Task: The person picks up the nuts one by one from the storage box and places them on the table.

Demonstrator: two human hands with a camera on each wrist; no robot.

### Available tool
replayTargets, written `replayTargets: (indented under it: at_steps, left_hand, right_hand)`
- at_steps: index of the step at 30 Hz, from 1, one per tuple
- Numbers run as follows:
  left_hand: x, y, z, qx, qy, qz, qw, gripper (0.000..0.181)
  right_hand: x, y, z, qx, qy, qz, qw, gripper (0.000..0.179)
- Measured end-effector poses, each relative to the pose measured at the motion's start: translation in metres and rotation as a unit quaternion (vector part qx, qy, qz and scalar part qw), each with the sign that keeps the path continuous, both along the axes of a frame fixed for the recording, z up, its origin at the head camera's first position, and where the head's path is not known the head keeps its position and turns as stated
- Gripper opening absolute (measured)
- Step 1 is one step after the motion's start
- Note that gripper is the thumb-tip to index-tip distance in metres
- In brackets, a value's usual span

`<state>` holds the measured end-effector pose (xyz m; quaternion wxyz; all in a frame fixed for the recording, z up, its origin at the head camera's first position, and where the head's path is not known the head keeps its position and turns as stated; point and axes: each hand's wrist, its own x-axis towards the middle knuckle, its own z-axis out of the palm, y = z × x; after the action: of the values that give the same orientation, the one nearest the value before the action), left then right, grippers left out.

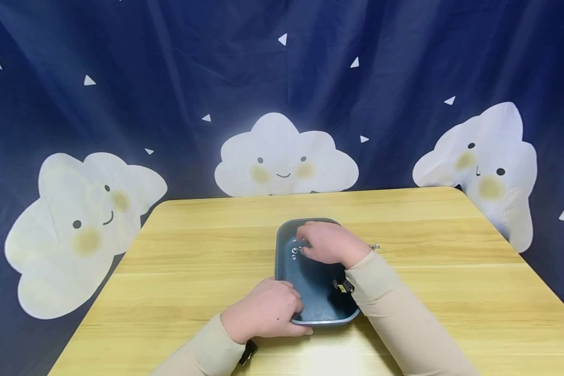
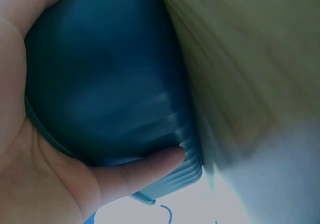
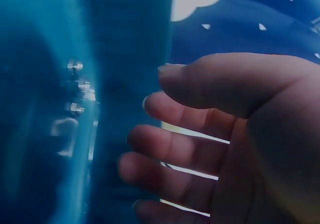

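Observation:
A dark blue-grey rectangular tray (image 1: 317, 297) with raised walls sits on the table. My left hand (image 1: 269, 309) grips its near left corner; in the left wrist view, the thumb and fingers wrap around the tray wall (image 2: 105, 84). My right hand (image 1: 331, 243) reaches over the far part of the tray, its fingers loosely bent. In the right wrist view, the fingers (image 3: 187, 146) stand apart from the thumb with nothing between them. Several small shiny metal nuts (image 1: 294, 251) lie inside the tray, just left of the right fingertips; the nuts (image 3: 75, 107) look blurred up close.
A few more small shiny metal pieces (image 1: 376, 247) lie on the wooden table (image 1: 207, 250) to the right of the tray, partly behind the right wrist. Beyond the table's far edge hangs a dark blue curtain (image 1: 244, 62) with white clouds.

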<state>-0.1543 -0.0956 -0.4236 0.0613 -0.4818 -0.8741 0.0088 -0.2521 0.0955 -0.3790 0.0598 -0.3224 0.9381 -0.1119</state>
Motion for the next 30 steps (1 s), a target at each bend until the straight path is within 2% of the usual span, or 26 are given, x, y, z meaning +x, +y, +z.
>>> replayTargets:
  at_steps: [8, 15, 20, 28, 30]
  left_hand:
    - [0.000, 0.000, 0.000, -0.003, -0.001, -0.003, 1.0000, 0.050]
    - [0.000, -0.001, 0.000, -0.003, 0.005, -0.004, 1.0000, 0.050]
    - [0.000, -0.001, 0.001, -0.002, 0.005, -0.002, 1.0000, 0.050]
    - [0.000, -0.001, 0.002, -0.010, 0.001, 0.003, 0.9999, 0.049]
    - [0.001, -0.001, 0.003, -0.010, 0.002, 0.003, 0.9999, 0.049]
  right_hand:
    - [-0.001, -0.003, -0.006, 0.033, -0.012, -0.006, 0.9994, 0.031]
    - [-0.002, -0.003, -0.013, 0.066, -0.032, 0.006, 0.9973, 0.036]
    - [-0.003, -0.004, -0.016, 0.077, -0.031, 0.016, 0.9965, 0.038]
    - [-0.006, -0.005, -0.021, 0.081, -0.018, 0.023, 0.9963, 0.027]
    - [-0.006, -0.004, -0.022, 0.080, -0.020, 0.021, 0.9964, 0.019]
